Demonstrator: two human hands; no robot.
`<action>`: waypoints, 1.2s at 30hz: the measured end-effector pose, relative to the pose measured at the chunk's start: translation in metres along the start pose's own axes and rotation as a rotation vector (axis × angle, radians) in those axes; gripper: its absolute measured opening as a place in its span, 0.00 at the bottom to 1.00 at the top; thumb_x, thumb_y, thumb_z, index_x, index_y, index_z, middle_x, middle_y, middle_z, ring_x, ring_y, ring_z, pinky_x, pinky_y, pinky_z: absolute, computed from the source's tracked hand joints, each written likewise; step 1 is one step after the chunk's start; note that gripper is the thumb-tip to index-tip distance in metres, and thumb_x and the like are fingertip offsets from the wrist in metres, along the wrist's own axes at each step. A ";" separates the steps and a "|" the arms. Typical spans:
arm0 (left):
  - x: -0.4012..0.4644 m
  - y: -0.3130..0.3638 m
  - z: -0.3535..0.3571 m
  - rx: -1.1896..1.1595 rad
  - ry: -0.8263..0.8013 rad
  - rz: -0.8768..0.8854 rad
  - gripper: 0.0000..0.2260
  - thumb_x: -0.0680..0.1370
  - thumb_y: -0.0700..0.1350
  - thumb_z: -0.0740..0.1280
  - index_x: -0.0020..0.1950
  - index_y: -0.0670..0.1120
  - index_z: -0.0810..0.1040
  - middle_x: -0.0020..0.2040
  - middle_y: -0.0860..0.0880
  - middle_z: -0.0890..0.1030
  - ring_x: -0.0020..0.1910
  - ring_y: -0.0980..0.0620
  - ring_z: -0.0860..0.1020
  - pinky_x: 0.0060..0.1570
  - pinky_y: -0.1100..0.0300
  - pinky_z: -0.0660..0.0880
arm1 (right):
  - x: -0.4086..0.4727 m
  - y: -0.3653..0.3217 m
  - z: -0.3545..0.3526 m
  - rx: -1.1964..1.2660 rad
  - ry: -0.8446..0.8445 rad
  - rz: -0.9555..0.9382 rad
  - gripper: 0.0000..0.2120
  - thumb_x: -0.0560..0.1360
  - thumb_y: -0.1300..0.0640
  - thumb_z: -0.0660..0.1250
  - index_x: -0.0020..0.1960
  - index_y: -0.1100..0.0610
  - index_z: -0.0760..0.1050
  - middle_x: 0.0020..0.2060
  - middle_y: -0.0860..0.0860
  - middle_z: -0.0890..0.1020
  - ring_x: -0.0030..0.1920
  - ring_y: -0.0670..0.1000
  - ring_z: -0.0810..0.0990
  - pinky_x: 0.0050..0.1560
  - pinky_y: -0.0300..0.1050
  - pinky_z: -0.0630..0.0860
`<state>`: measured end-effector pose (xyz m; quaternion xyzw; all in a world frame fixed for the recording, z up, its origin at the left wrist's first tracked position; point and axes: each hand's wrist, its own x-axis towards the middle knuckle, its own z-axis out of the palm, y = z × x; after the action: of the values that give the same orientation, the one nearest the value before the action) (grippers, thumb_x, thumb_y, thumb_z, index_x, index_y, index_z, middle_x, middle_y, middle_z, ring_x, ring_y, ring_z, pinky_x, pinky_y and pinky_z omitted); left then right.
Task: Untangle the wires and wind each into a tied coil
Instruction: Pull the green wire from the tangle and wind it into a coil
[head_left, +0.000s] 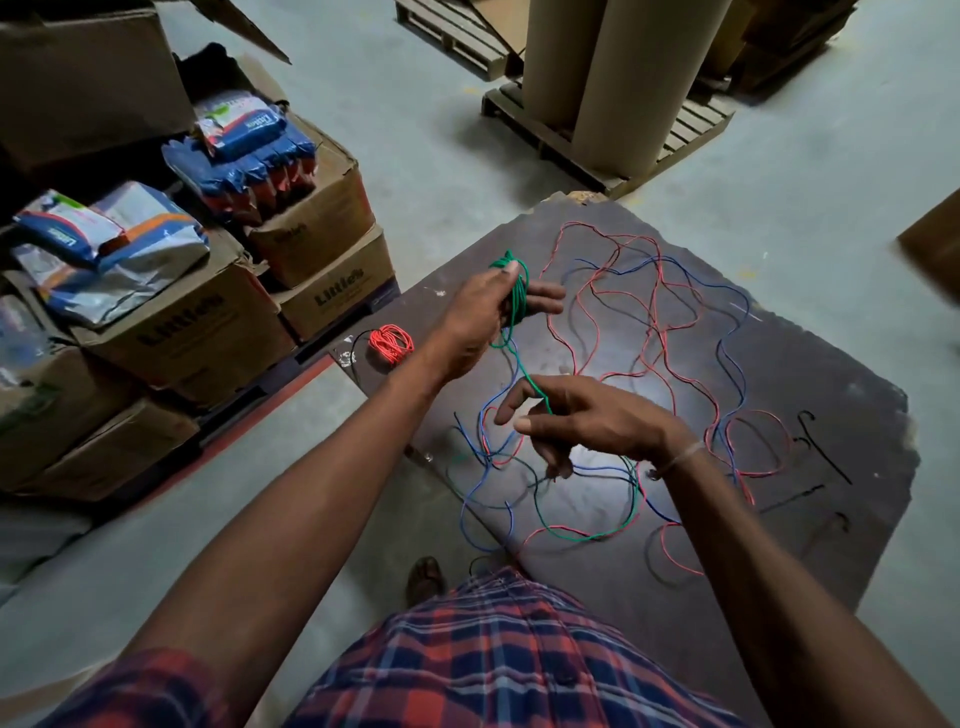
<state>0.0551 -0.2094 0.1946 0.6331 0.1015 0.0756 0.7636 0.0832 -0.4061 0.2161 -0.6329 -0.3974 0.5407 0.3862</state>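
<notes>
Left hand (485, 306) grips green wire (522, 364) wound into loops; right hand (576, 421) pinches its trailing length. Cardboard boxes (332, 270) read "Little's".

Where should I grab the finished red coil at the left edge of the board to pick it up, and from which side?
Judging by how it lies, pinch the red coil across its bundled ring from above. It lies flat on the dark board, so the sides give little to grip. Take the whole bundle, not one strand, so the loops stay together. Its black tail trails off to the left.
</notes>
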 end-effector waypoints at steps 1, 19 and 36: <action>-0.001 -0.004 0.000 0.078 -0.013 -0.013 0.23 0.88 0.46 0.49 0.51 0.40 0.82 0.54 0.35 0.85 0.52 0.41 0.85 0.67 0.46 0.74 | -0.006 -0.006 -0.003 -0.004 0.010 -0.020 0.09 0.84 0.59 0.65 0.62 0.61 0.76 0.30 0.58 0.79 0.30 0.59 0.80 0.37 0.54 0.79; -0.044 -0.002 0.011 -0.169 -0.320 -0.166 0.25 0.87 0.48 0.48 0.70 0.32 0.74 0.29 0.50 0.63 0.27 0.51 0.51 0.35 0.58 0.68 | 0.028 0.029 -0.081 0.029 0.838 -0.017 0.17 0.81 0.49 0.69 0.51 0.65 0.82 0.30 0.47 0.65 0.28 0.45 0.59 0.30 0.42 0.55; -0.007 -0.029 -0.006 0.306 0.082 -0.112 0.25 0.86 0.53 0.51 0.48 0.41 0.83 0.46 0.42 0.87 0.46 0.47 0.86 0.63 0.47 0.76 | 0.003 0.006 0.001 -0.024 0.274 0.076 0.12 0.84 0.54 0.65 0.48 0.62 0.78 0.27 0.54 0.74 0.21 0.51 0.68 0.23 0.39 0.65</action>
<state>0.0466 -0.2103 0.1659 0.7318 0.1781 0.0425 0.6564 0.0830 -0.4058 0.2096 -0.7199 -0.3231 0.4589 0.4084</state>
